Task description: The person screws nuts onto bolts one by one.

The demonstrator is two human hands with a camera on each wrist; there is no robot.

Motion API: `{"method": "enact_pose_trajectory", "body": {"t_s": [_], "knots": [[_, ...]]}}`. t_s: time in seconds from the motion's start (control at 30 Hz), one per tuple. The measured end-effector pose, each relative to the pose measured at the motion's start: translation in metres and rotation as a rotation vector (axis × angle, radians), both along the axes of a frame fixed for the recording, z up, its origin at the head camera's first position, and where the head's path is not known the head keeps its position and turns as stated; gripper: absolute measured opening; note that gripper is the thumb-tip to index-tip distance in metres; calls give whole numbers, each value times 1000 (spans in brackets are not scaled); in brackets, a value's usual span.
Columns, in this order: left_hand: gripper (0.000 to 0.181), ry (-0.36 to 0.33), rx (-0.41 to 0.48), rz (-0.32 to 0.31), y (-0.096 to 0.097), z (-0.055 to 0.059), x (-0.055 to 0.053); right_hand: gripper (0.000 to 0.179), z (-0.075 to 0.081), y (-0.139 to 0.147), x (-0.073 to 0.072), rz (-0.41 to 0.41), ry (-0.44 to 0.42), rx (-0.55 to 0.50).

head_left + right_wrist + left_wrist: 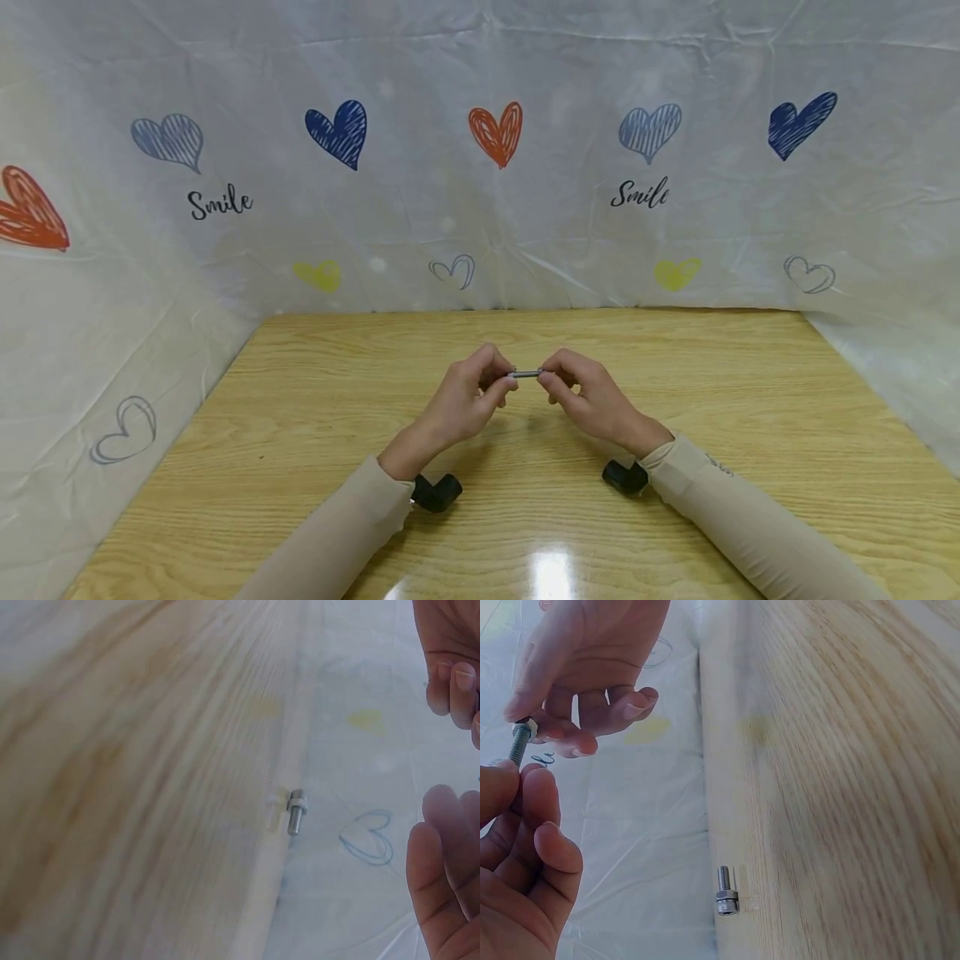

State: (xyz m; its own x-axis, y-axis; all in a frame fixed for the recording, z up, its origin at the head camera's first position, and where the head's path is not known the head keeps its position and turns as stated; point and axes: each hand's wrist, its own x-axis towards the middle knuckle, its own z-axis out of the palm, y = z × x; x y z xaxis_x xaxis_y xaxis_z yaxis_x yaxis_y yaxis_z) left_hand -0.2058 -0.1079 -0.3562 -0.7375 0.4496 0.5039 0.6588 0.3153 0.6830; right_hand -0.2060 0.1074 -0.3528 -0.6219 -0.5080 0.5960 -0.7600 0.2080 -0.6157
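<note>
My left hand [467,398] and my right hand [594,402] meet above the table, with a small metal bolt [527,374] level between them. In the left wrist view, thumb and fingers of the left hand [525,855] pinch the bolt's threaded shank [517,746]. The right hand [600,667] pinches the far end, where a nut [529,728] shows; its fingertips partly cover that end. The right wrist view catches only parts of the right hand [442,877] and left hand [454,667]; the held bolt is out of sight there.
A second bolt with a nut on it [726,892] lies on the wooden table [330,367]; the right wrist view shows a bolt with a nut [296,811] too. White cloth printed with hearts [495,217] hangs behind and beside the table. Black devices [437,493] sit at both wrists.
</note>
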Motion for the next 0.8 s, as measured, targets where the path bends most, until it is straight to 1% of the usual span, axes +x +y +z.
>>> {"method": "enact_pose_trajectory", "body": {"t_s": [0.23, 0.4, 0.47, 0.63, 0.8], "knots": [[4, -1, -7, 5, 0, 1, 1, 9, 2, 0, 2, -14, -32, 1], [5, -6, -16, 6, 0, 1, 0, 24, 4, 0, 3, -22, -32, -16], [5, -6, -20, 5, -1, 0, 0, 26, 3, 0, 3, -13, -24, -21], [5, -9, -23, 3, -1, -1, -1, 18, 3, -1, 2, 18, -1, -29], [5, -11, -21, 6, -1, 0, 0, 12, 1, -1, 1, 11, -4, -22]]}}
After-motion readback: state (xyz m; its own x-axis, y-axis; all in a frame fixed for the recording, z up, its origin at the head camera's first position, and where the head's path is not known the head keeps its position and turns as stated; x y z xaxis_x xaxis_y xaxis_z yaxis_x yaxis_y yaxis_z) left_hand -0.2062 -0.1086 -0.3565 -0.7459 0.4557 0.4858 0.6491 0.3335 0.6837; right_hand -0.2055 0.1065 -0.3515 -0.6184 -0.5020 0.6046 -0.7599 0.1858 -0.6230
